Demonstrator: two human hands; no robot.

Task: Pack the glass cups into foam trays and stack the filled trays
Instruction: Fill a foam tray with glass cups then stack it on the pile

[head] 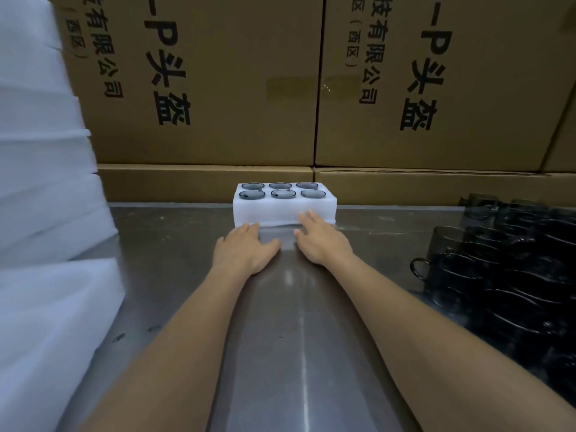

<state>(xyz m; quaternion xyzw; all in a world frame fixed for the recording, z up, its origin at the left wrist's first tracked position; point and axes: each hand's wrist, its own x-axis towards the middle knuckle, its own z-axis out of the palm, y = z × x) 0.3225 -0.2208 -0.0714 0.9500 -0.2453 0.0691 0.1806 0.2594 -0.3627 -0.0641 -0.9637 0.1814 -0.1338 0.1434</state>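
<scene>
Far left, a tall stack of white foam trays (46, 182) is standing on the metal table (187, 260), running out of frame at the top, left and bottom; it is blurred, so single trays and their holes are hard to make out. Behind everything, cardboard boxes (218, 88) with black print are forming a wall, tops cut off.

Centre, a filled foam tray (285, 210) is sitting on the table near its far edge, just in front of the boxes. Six glass cups (283, 193) are sitting in its holes, two rows of three; only dark rims are showing, bodies hidden in the foam. Whether it is one tray or two stacked is hard to tell; a faint seam is showing low on the near face.

The left hand (246, 247) is lying flat on the table, fingers straight and together, fingertips touching the tray's lower near edge at its left end, holding nothing. The right hand (321, 238) is likewise spread flat, fingers straight, pressing on the tray's near face toward its right side; nothing is gripped. Both forearms are running out of the bottom of the frame.

Right, a crowd of loose dark glass cups (498, 275) with handles is sitting on the table, well apart from the tray, cut off by the right edge; they are dim and overlapping, so the count cannot be told.
</scene>
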